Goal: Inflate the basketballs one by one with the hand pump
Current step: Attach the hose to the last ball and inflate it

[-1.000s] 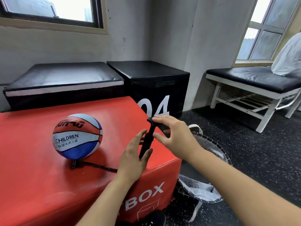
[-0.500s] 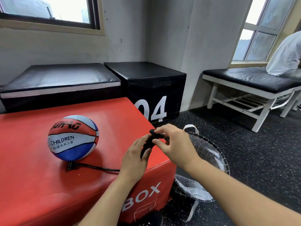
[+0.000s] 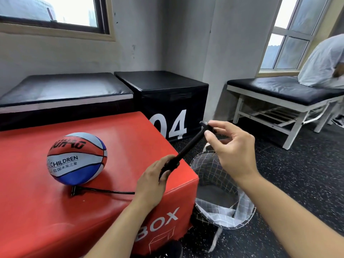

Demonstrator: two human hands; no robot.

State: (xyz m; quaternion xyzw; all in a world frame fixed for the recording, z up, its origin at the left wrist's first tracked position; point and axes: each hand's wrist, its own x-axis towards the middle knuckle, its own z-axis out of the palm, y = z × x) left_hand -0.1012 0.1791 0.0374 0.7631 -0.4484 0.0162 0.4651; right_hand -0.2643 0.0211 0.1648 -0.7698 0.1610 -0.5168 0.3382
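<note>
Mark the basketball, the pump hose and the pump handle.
basketball [image 3: 76, 158]: head view, on the white band with the CHILDREN print.
pump hose [image 3: 109, 191]: head view, mid-run of the black hose lying on the red box.
pump handle [image 3: 204, 125]: head view, on the black T-grip at the rod's top end.

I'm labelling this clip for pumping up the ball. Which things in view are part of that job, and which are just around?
In use:
basketball
hand pump
pump hose
left hand, gripping the barrel
right hand, pinching the handle

Just around:
red box
black box marked 04
fabric basket
padded bench
</note>
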